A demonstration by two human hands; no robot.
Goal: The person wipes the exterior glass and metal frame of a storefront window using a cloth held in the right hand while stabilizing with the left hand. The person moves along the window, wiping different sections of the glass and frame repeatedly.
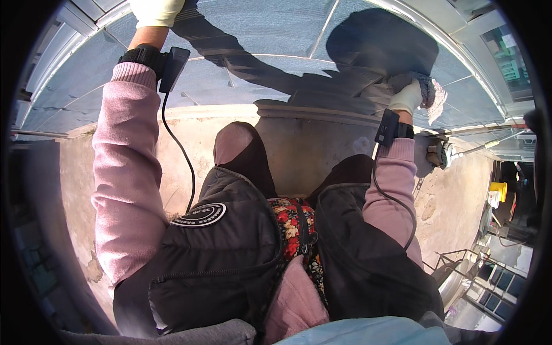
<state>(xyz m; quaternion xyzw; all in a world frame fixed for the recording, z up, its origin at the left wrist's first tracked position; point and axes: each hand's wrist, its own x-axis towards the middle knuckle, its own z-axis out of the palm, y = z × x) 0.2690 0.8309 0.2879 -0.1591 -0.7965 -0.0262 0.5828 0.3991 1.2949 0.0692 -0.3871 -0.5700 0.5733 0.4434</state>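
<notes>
A tiled blue-grey wall (280,39) stands before me, with my shadow across it. My left hand (157,10), in a pale glove, is at the top left by the tiles; its fingers are cut off by the picture's edge, so I cannot tell whether it holds anything. On the right, my right hand (406,95), also gloved, is closed on a grey and pale cloth (436,97) against the lower tiles. Each wrist bears a black strap with a small cabled device.
My knees are close to the wall's pale bottom ledge (207,111). To the right on the concrete ground (435,207) are a long-handled tool (487,145), a yellow container (499,191) and a metal frame (453,258). Windows flank the wall.
</notes>
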